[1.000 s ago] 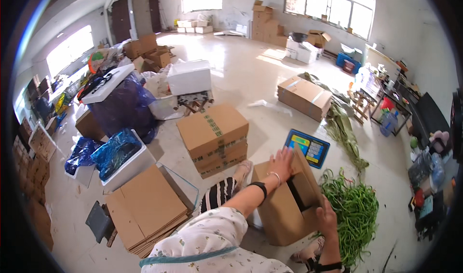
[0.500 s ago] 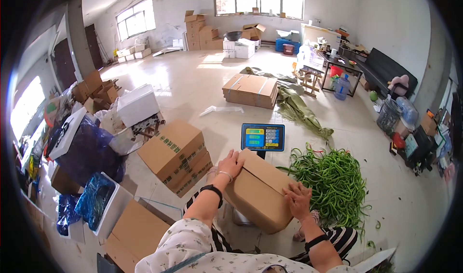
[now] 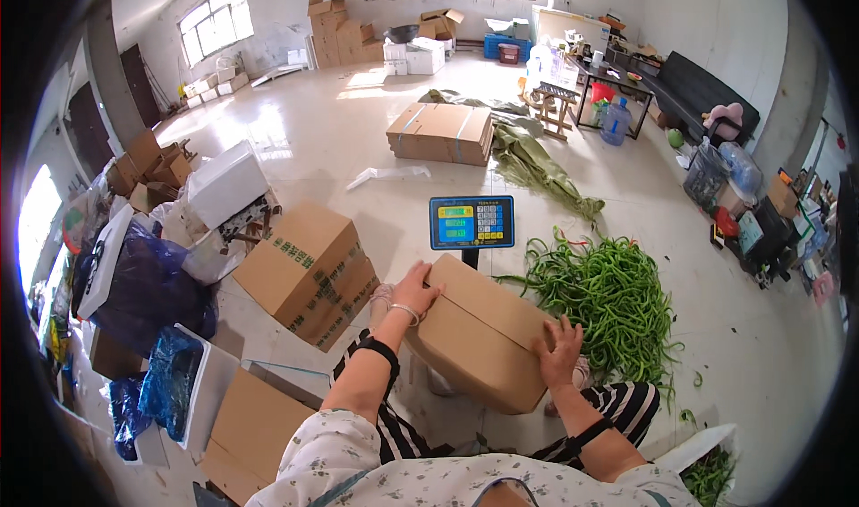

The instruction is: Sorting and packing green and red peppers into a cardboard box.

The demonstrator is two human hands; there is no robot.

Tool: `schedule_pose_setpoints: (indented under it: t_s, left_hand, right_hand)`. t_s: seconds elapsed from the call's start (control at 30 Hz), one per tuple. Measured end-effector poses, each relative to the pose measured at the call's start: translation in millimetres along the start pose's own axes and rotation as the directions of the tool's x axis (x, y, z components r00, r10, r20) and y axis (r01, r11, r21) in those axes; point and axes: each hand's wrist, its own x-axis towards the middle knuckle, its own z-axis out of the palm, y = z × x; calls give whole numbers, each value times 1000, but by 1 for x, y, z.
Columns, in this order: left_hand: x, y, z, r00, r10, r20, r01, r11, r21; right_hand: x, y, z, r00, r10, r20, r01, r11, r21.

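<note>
A closed brown cardboard box (image 3: 479,337) sits tilted in front of me, a seam running along its top. My left hand (image 3: 417,290) grips its left end, fingers curled by the upper corner. At the right end, my right hand (image 3: 559,353) presses on the box with bent fingers, so that it is held between both hands. Just beyond it stands a scale's blue display (image 3: 472,222) on a post. The scale's platform is mostly hidden under the box. A heap of long green peppers (image 3: 608,301) lies on the floor beside my right hand.
Stacked printed cartons (image 3: 309,270) stand to the left, near an open cardboard box (image 3: 255,431). Farther left are white foam boxes (image 3: 228,185) and a dark plastic bag (image 3: 148,274). Flat cardboard bundles (image 3: 438,131) and a green tarp (image 3: 537,167) lie ahead.
The box has turned slightly between my hands. My right hand's fingers have shifted from flatter on the top to bent at the right end. The whole view has tipped downward.
</note>
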Motion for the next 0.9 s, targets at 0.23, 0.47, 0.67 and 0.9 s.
schedule_pose_setpoints:
  t_s: [0.23, 0.47, 0.67, 0.9]
  left_hand:
    - [27, -15, 4, 978, -118, 169, 139, 984, -112]
    - [-1, 11, 18, 997, -3, -77, 29, 938, 345]
    - [-4, 13, 20, 1000, -11, -26, 19, 933, 358]
    - [45, -15, 52, 937, 290, 195, -327, 527, 784]
  right_hand:
    - [-6, -10, -9, 977, -158, 145, 183, 967, -176]
    - [28, 9, -14, 951, -206, 230, 248, 954, -167]
    - [-18, 37, 23, 980, 196, -41, -166, 909, 382]
    - [34, 70, -5, 892, 115, 437, -83, 992, -92]
